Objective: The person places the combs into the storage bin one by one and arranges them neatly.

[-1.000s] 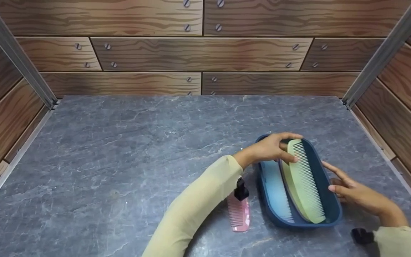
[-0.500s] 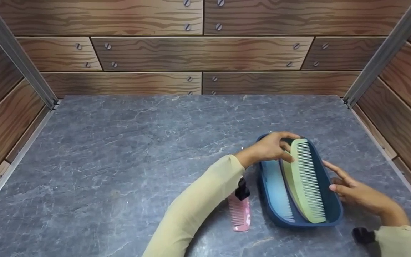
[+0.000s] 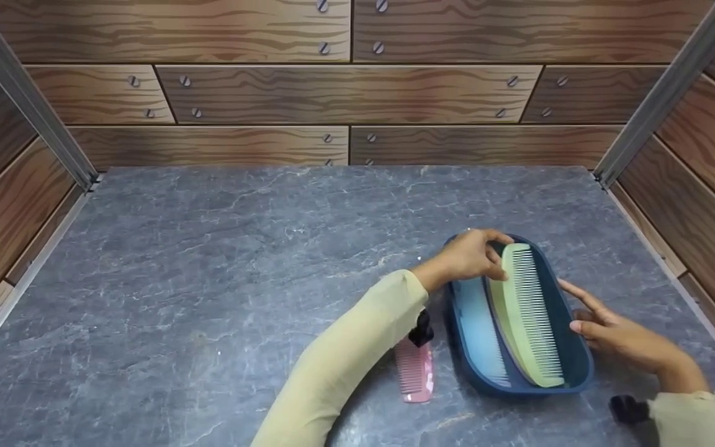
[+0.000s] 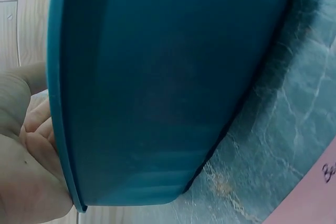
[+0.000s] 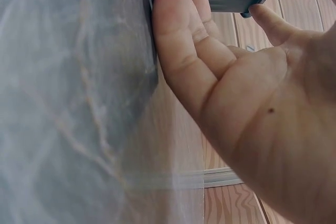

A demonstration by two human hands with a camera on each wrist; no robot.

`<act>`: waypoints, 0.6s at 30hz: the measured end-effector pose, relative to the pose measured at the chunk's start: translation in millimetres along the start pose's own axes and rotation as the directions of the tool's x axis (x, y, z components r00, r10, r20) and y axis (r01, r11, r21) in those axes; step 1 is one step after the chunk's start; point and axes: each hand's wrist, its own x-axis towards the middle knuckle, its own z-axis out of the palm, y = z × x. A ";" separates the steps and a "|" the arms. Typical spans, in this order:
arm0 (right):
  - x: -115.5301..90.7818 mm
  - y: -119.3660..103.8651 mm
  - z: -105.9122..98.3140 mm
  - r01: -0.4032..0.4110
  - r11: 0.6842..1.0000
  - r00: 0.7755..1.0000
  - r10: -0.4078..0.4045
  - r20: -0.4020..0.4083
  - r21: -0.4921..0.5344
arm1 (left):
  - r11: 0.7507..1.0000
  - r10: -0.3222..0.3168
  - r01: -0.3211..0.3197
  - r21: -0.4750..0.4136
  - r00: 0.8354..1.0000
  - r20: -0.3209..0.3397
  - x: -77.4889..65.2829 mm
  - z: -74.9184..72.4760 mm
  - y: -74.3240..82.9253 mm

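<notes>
A dark blue oblong bin (image 3: 575, 357) stands at the right of the table. Inside it, a light green comb (image 3: 519, 329) leans with its teeth to the right, over another greenish curved piece with a purple edge. A light blue comb (image 3: 478, 335) lies along the left wall. My left hand (image 3: 472, 254) reaches over the far left rim, its thumb at the green comb's left edge and a finger near its far end. My right hand (image 3: 624, 338) rests against the bin's right side, thumb at the rim. In the right wrist view, its fingers (image 5: 181, 45) extend along the bin's outside.
A pink comb (image 3: 416, 372) lies on the table left of the bin, partly under my left sleeve (image 3: 345, 354). The grey marbled table (image 3: 208, 279) is bounded by wood-patterned panels (image 3: 357, 93) at the back and sides.
The left thumb has slipped from the green comb's face to its left edge. The comb tilted slightly to the right. The bin and right hand have stayed in place.
</notes>
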 end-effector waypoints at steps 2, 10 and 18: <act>1.0 -0.2 0.6 -0.003 1.000 1.000 0.003 -0.002 -0.003 | 0.999 0.003 -0.003 0.047 1.000 -0.002 0.9 -0.3 -0.8; -0.2 -1.3 4.0 -0.067 0.995 0.996 0.061 -0.067 -0.081 | 0.972 -0.002 0.010 0.236 0.999 -0.034 3.8 2.0 -1.7; -4.0 -4.8 3.3 -0.122 0.986 0.987 0.109 -0.114 -0.115 | 0.989 0.074 -0.056 0.133 0.988 -0.132 3.1 -4.2 -5.7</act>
